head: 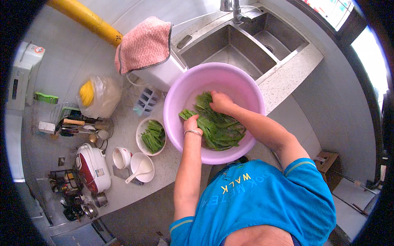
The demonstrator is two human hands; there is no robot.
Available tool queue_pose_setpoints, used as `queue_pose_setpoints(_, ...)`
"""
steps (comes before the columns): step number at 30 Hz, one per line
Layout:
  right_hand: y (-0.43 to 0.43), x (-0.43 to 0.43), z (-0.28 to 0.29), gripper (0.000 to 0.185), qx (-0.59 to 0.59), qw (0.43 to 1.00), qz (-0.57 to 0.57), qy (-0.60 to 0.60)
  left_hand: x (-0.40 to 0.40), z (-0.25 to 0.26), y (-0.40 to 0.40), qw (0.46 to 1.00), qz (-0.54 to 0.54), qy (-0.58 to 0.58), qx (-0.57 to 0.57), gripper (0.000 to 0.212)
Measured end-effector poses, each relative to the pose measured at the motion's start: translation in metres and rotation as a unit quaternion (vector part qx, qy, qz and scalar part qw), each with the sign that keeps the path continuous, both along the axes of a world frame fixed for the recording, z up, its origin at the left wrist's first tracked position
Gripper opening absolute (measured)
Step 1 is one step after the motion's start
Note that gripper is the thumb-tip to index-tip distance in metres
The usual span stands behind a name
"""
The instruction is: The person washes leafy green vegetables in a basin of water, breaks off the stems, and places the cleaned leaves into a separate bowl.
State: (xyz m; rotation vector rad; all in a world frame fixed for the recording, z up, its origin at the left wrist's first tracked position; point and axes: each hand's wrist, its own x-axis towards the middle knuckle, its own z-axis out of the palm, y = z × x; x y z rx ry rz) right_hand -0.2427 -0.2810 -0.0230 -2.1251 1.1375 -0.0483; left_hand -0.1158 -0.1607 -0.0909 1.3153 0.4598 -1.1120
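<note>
A large pink plastic basin (pixel 172 123) holds a pile of long leafy greens (pixel 221 132) and sits partly over the sink's corner. My left hand (pixel 191 124), with a silver bangle at the wrist, is closed around a bunch of stems, whose cut ends poke out to its left. Farther from my body, my right hand (pixel 221 102) grips the upper end of other greens inside the basin; its fingertips are partly hidden among the leaves. Left of the basin, a white bowl (pixel 138 142) contains cut green stems.
Behind the basin is a double stainless steel sink (pixel 229 46) with a faucet (pixel 236 13). A pink cloth (pixel 144 46) covers a white appliance. On the left counter are an ice cube tray (pixel 146 102), a bowl with a white spoon (pixel 142 167), stacked bowls (pixel 121 157) and a rice cooker (pixel 94 167).
</note>
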Motion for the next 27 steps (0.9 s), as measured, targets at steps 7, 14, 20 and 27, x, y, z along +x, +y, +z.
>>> queue_pose_setpoints(7,0.002,0.007,0.000,0.036,0.154,0.981,0.119,-0.027,-0.006,0.006,-0.002,0.989,-0.080,0.055,-0.109,0.033)
queue_pose_setpoints(14,-0.008,0.001,0.003,0.026,0.427,0.886,-0.034,-0.177,-0.011,0.037,-0.005,0.984,-0.059,0.031,-0.167,0.034)
queue_pose_setpoints(20,-0.007,0.005,0.011,0.023,0.501,0.816,-0.122,-0.260,-0.012,0.052,-0.006,0.989,-0.015,0.033,-0.147,0.033)
queue_pose_setpoints(27,-0.010,0.010,0.002,0.021,0.508,0.781,-0.184,-0.313,-0.006,0.055,-0.004,0.984,-0.004,0.046,-0.173,0.033)
